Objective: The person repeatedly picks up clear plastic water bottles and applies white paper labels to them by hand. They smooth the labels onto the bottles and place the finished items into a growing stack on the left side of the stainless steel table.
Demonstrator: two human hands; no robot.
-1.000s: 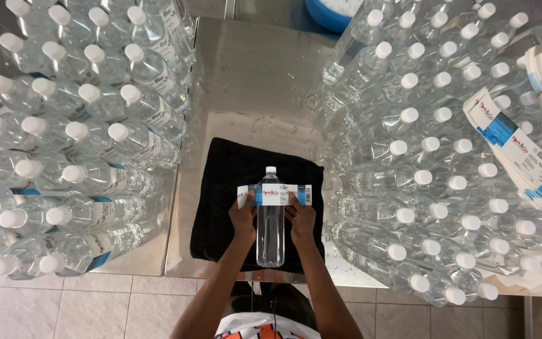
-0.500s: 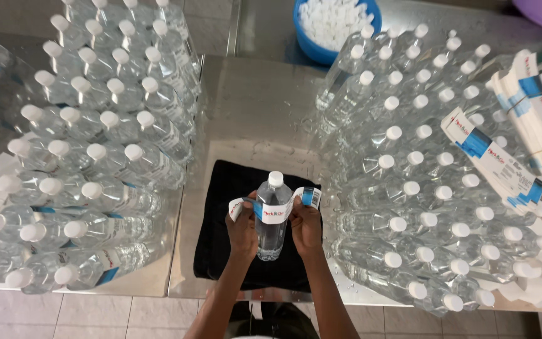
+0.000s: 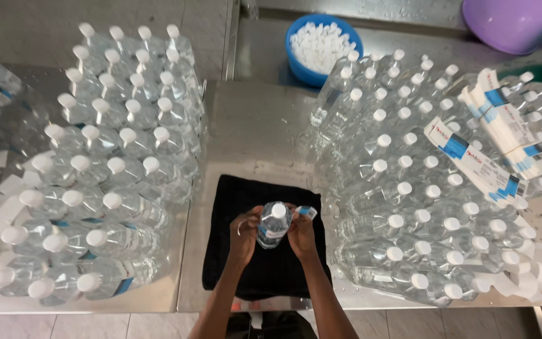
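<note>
A clear plastic water bottle (image 3: 275,223) with a white cap stands nearly upright over a black cloth (image 3: 265,270). My left hand (image 3: 244,235) grips its left side and my right hand (image 3: 300,233) its right side. A white and blue label wraps the bottle's body, with one end sticking out past my right fingers.
Several capped bottles stand packed on the steel table (image 3: 252,125) at the left (image 3: 114,163) and at the right (image 3: 421,188). Stacks of label strips (image 3: 478,163) lie on the right group. A blue bowl of white caps (image 3: 322,47) and a purple basin (image 3: 512,22) sit at the back.
The bottle lay flat on the cloth with the label across it. Now it is tipped up, cap towards the camera, with the label wrapped around it. The view has tilted further back.
</note>
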